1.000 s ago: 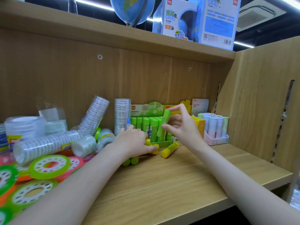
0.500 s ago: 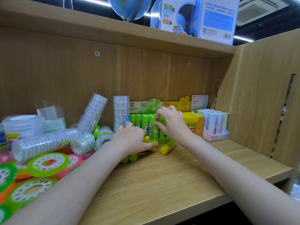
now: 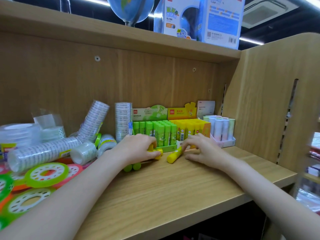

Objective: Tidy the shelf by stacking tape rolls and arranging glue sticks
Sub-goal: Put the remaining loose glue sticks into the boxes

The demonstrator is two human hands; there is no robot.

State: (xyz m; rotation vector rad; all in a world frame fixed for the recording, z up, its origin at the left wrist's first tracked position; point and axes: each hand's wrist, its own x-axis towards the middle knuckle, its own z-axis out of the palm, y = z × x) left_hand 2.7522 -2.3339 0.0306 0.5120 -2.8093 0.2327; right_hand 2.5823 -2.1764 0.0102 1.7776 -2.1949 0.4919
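My left hand (image 3: 138, 149) grips a bundle of loose glue sticks lying on the shelf (image 3: 173, 191); yellow caps (image 3: 159, 151) show at my fingertips and green ends (image 3: 132, 167) stick out under my wrist. A single yellow glue stick (image 3: 174, 155) lies just right of it. My right hand (image 3: 204, 150) hovers low over the board, its fingertips touching that stick's far end. Behind stand a green box of green glue sticks (image 3: 155, 130) and a yellow box of yellow ones (image 3: 190, 127). Clear tape roll stacks lie (image 3: 41, 153), lean (image 3: 94, 118) and stand (image 3: 123, 122) at left.
A small tray of pastel glue sticks (image 3: 220, 129) stands against the right side panel (image 3: 268, 101). Flat green, pink and orange tape rings (image 3: 46, 174) crowd the front left. Loose clear rolls (image 3: 83, 153) lie beside my left forearm. Boxes and a globe (image 3: 129, 9) sit on the upper shelf.
My right hand set the green glue stick upright into the green box, then dropped down to the yellow stick on the shelf. My left hand stayed on its bundle.
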